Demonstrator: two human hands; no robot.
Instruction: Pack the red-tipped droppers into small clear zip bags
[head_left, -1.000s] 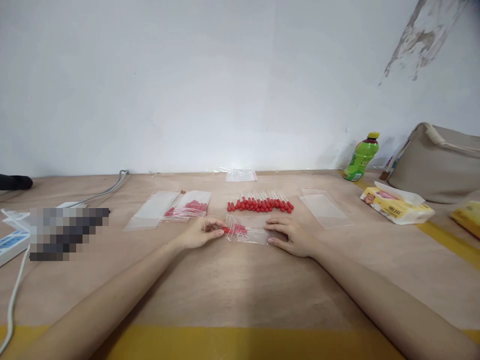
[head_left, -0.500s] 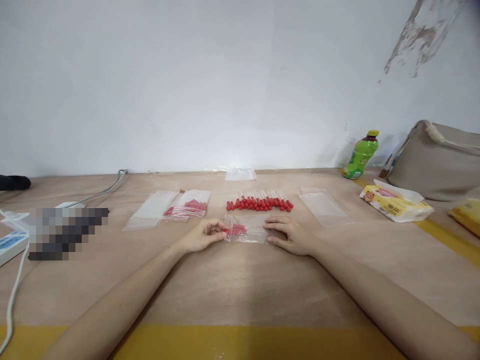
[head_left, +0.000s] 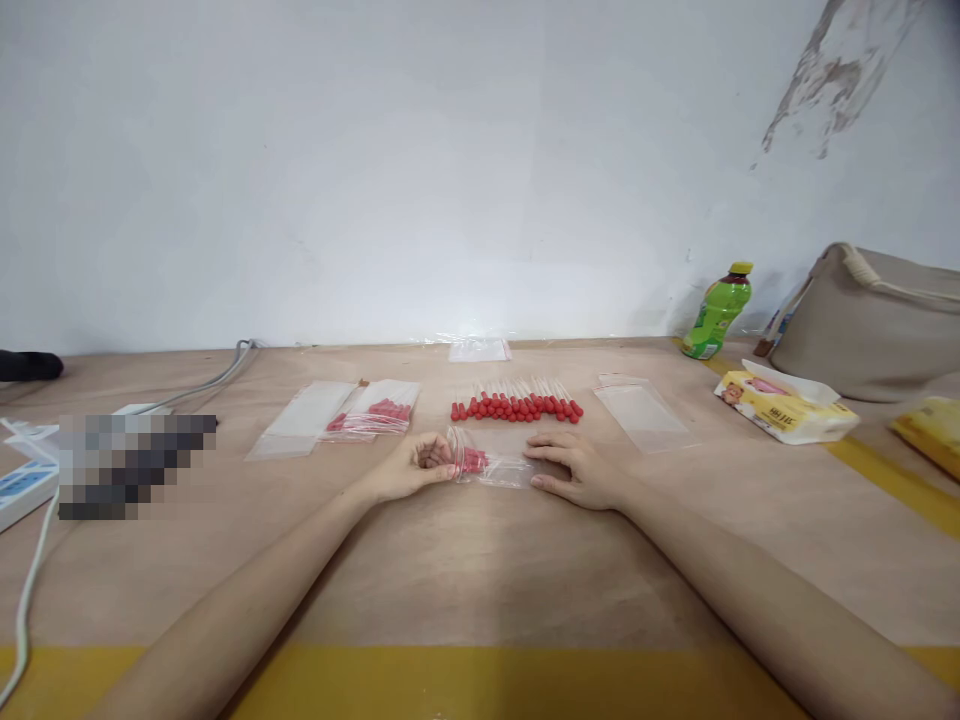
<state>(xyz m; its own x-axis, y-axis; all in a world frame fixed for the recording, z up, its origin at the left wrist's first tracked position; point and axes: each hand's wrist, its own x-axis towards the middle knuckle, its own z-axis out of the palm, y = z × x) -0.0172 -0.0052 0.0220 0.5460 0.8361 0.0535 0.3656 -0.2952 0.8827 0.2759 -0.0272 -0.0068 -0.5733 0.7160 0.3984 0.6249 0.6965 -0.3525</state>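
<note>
Pale wall (head_left: 375, 170), brown counter (head_left: 480, 580), and a clear bag (head_left: 508, 470) lying between two hands

The clear bag lies flat, with red-tipped sticks (head_left: 472, 460) inside, heads toward the left hand (head_left: 414, 468) and white shafts toward the right hand (head_left: 579, 472). The right hand is spread, thumb apart from the fingers, resting on the bag's far end, probably to stop it sliding. The left hand has its thumb and curled fingers at the striped mouth, likely steadying that edge; whether it grips film or stick, I cannot tell.

Just beyond the hands, a row of loose sticks (head_left: 517, 405) has its heads turned nearer them, presumably for easy picking. Beyond the left hand lie filled bags (head_left: 386, 412); beyond the right hand, flat bags (head_left: 649, 415) sit, seemingly within reach. Farther right stand a tissue pack (head_left: 787, 405) and a green bottle (head_left: 716, 315).

One second ago, a red tip poked out of the mouth by the left hand; now the red heads show inside.
</note>
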